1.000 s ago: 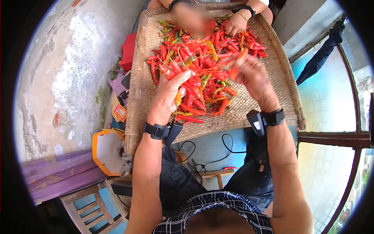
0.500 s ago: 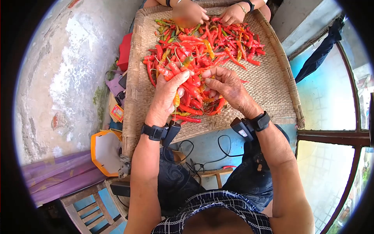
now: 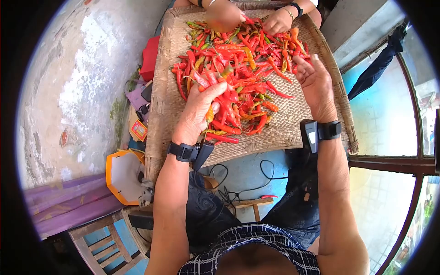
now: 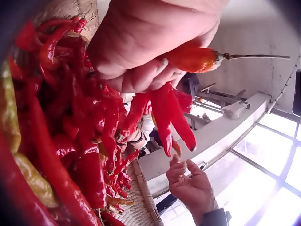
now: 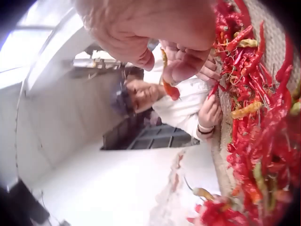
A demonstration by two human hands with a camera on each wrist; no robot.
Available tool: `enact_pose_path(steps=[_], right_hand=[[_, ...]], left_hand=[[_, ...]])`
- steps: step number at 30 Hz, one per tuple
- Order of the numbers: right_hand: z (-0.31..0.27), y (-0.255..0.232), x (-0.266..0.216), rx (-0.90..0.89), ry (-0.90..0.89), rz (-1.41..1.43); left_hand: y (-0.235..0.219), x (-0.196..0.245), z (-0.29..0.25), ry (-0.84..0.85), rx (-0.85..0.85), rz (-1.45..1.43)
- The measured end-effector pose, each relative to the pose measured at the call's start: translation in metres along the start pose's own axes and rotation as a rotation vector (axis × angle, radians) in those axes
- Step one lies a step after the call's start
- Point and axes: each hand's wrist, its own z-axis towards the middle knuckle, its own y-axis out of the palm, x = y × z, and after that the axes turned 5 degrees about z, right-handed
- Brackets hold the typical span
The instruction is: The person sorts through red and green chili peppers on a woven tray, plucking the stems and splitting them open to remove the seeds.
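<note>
In the head view my left hand (image 3: pixel 199 107) grips a bunch of red chili peppers (image 3: pixel 224 107), thumb across the top. A yellow-orange chili with a long stem (image 4: pixel 197 59) sticks out beneath that hand in the left wrist view, while several red chilies (image 4: pixel 164 115) point out past its fingers. My right hand (image 3: pixel 317 85) is raised over the right side of the woven tray (image 3: pixel 316 107), its thumb apart from its fingers. An orange-red chili (image 5: pixel 170 88) shows right at its fingertips in the right wrist view. Between the hands lies a heap of red, orange and green chilies (image 3: pixel 250 59).
Across the tray another person's hands (image 3: pixel 277 21) work in the far chilies. A peeling wall (image 3: pixel 87 82) stands at left, a glazed window (image 3: pixel 389 110) at right. Below lie black cables (image 3: pixel 250 188); an orange-rimmed box (image 3: pixel 112 178) and wooden chair (image 3: pixel 107 243) stand lower left.
My right hand came in from the right to the bunch by my left hand, then swung back out to the right and opened. My left hand keeps its grip.
</note>
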Motion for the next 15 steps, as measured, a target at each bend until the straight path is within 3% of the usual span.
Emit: enact_pose_path(steps=[2, 4, 9, 15], right_hand=[[-0.010, 0.008, 0.010, -0.002, 0.031, -0.312], [-0.029, 0.019, 0.024, -0.320, 0.088, -0.544], [-0.052, 0.040, 0.057, -0.548, 0.094, -0.577], [-0.039, 0.031, 0.045, -0.427, 0.006, -0.696]], left_hand=[[0.007, 0.004, -0.005, -0.021, -0.004, 0.002], [0.011, 0.010, -0.010, -0.067, -0.088, 0.107], [0.009, 0.006, -0.009, -0.132, -0.198, 0.152], [0.011, 0.007, -0.009, -0.085, -0.286, 0.195]])
